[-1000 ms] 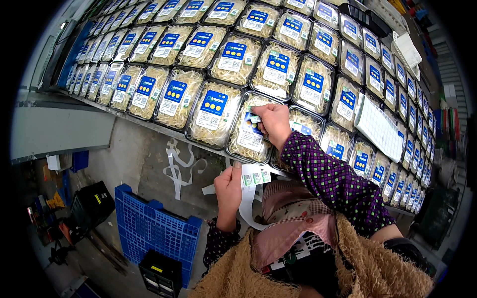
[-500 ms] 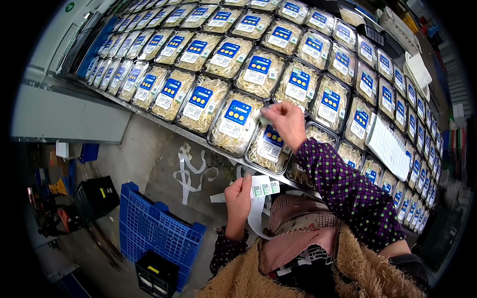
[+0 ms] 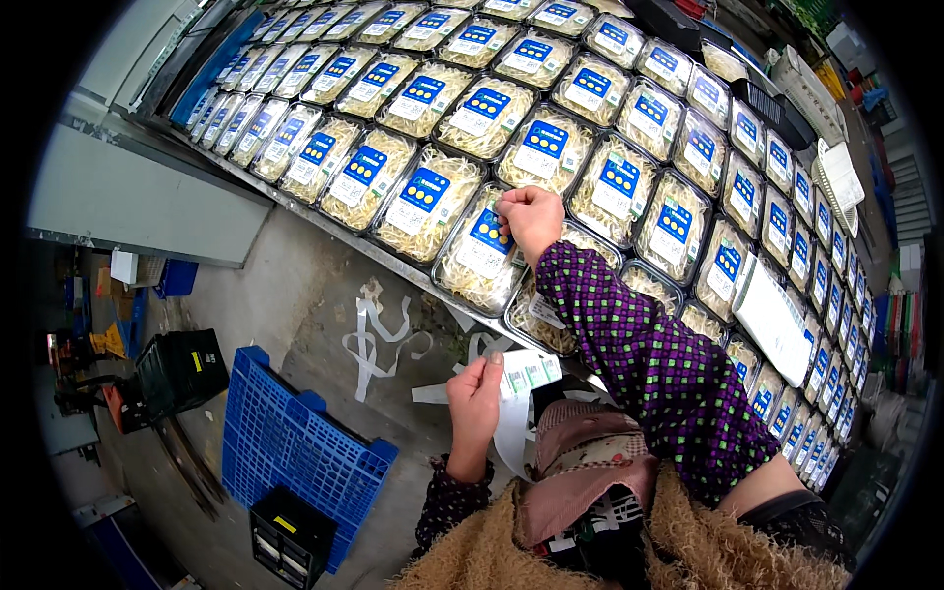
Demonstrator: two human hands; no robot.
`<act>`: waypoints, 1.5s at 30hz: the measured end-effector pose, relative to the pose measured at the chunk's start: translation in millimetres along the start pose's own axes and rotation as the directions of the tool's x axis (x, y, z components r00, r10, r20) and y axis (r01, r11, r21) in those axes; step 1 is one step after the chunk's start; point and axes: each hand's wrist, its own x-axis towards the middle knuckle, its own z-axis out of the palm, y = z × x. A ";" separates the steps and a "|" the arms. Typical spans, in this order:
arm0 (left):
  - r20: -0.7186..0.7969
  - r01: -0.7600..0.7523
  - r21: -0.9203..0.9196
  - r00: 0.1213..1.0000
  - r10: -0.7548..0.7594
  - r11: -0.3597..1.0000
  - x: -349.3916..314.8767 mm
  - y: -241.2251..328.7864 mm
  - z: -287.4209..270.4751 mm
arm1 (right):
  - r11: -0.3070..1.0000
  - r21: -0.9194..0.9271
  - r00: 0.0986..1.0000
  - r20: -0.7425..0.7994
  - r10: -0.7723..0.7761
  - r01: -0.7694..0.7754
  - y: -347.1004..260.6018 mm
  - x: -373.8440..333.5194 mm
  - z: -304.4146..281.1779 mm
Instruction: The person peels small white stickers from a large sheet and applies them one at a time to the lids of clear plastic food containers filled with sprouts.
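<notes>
Right now your bunched right hand [image 3: 531, 221] is on the clear-lidded black tray of pale bean sprouts [image 3: 479, 273] at the table's front, its curled fingertips at the upper part of the tray's blue-and-white label [image 3: 487, 241]; you cannot tell whether anything is pinched between them. Most of that tray lies toward eight o'clock from your knuckles. Your left hand [image 3: 476, 393], between six and seven o'clock from the right, grips a white backing strip of small green-and-white stickers [image 3: 529, 372], which sticks out toward two o'clock from your thumb. Matching sprout trays crowd close, one at ten o'clock from the right hand [image 3: 426, 206], one at twelve [image 3: 547, 149] and one at two [image 3: 612, 189], leaving only narrow gaps between rims; another sits partly under your purple-checked sleeve [image 3: 654, 344] at six. A white flat panel [image 3: 770, 320] lies across trays at four o'clock. The long grey table edge [image 3: 408, 273] runs from ten toward four, just beside the tray. Beyond it, your left hand has room above the grey concrete floor [image 3: 265, 295], with tangled white paper strips [image 3: 363, 349] toward ten o'clock from it and a blue plastic lattice pallet [image 3: 295, 442] between eight and nine.
</notes>
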 end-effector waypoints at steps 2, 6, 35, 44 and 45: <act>0.007 -0.014 -0.051 1.000 0.015 0.999 3.6 14.9 6.3 | 0.944 -0.282 0.985 0.029 -0.171 0.172 16.0 18.8 -4.3; 0.054 -0.031 -0.122 0.998 0.038 0.992 19.6 32.8 -2.6 | 0.413 -0.847 0.935 0.247 -0.255 0.336 -37.5 9.5 -15.9; -0.090 -0.173 0.122 0.979 0.184 0.977 86.7 58.5 60.1 | 0.314 -0.362 0.471 0.774 -0.423 0.878 -82.3 -60.2 -92.4; -0.219 -0.115 0.036 0.968 0.120 0.993 114.6 56.0 73.7 | 0.223 -0.282 0.356 0.809 -0.467 0.933 -72.8 -31.7 -86.6; -0.211 0.005 -0.085 0.977 -0.023 0.996 120.8 50.1 65.7 | 0.271 -0.257 0.361 0.804 -0.472 0.928 -67.3 -25.4 -87.5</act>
